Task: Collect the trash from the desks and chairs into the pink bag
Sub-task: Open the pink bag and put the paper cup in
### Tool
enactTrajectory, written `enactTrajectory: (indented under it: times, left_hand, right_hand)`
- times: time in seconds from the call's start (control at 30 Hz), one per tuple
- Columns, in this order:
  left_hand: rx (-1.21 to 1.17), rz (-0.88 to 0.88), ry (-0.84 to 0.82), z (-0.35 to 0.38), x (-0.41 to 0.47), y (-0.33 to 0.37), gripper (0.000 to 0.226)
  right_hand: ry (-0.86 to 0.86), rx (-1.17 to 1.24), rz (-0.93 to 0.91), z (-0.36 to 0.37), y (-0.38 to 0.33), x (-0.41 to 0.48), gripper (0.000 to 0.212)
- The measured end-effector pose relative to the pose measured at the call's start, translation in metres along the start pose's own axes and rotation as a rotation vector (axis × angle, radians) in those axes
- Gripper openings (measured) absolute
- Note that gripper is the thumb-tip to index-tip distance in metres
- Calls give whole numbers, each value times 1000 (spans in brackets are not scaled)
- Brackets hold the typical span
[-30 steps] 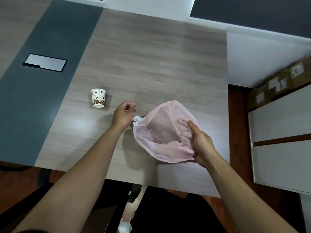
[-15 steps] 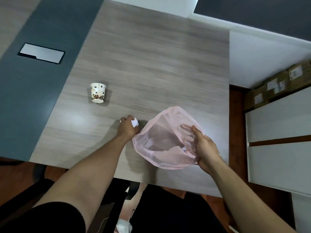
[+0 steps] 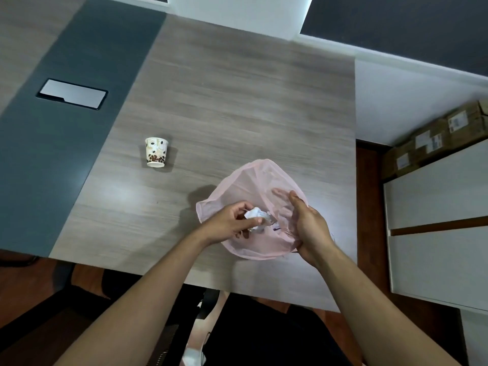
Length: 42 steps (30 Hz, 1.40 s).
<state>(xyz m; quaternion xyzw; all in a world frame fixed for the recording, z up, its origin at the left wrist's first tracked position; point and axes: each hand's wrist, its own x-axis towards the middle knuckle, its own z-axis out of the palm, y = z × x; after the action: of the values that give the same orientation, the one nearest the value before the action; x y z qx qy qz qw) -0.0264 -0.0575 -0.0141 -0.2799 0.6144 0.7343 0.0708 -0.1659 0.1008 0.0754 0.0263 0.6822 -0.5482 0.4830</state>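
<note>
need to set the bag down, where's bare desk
Bare wood runs beyond the pink bag, from the paper cup to the right edge of the desk; also the front strip below the cup. Crowded only at the bag, where the left hand and right hand meet.

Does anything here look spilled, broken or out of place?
Nothing stands out. The paper cup stands on the desk with no spill around it; the left hand holds crumpled paper over the pink bag, which the right hand grips.

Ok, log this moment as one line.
step: bagging paper | left hand: holds crumpled paper over pink bag mouth | right hand: grips bag rim | paper cup: on desk, uncollected
</note>
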Motion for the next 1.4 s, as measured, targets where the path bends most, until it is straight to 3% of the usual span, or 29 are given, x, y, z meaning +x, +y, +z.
enactTrajectory:
  times: [0.13,0.3,0.37,0.47,0.57,0.73,0.9,1.03,1.1,1.27,1.4]
  left_hand:
    - [147,-98,148,24,14,-4,51]
    - [216,-145,72,10,11,19,83]
    - [189,-128,5,-9,0,40,64]
    - [79,-34,64,-46,-13,64,35]
    - [29,66,287,-84,-12,71,32]
    - [-15,72,688,-146,5,49,23]
    - [-1,5,873,-197,20,32,23]
    - [257,-72,953,-232,33,21,15]
    - [380,-154,969,-246,45,13,25]
    - [492,-351,911,-267,66,4,74]
    - [553,-402,832,-280,86,-3,87]
  right_hand:
    - [-59,72,-18,6,-5,-10,39]
    - [-65,120,-42,2,-12,-20,39]
    - [-45,105,-23,-1,-16,-23,38]
    - [-32,94,31,-2,-19,-21,36]
    - [-7,89,18,6,-25,-11,32]
    - [25,51,-40,31,-44,7,28]
    - [19,-55,-78,66,-71,36,32]
    - [23,-90,-61,90,-86,62,29]
    - [14,-125,-56,99,-87,76,29]
    - [-25,-197,-82,111,-89,98,32]
    - [-51,-217,-76,113,-89,109,27]
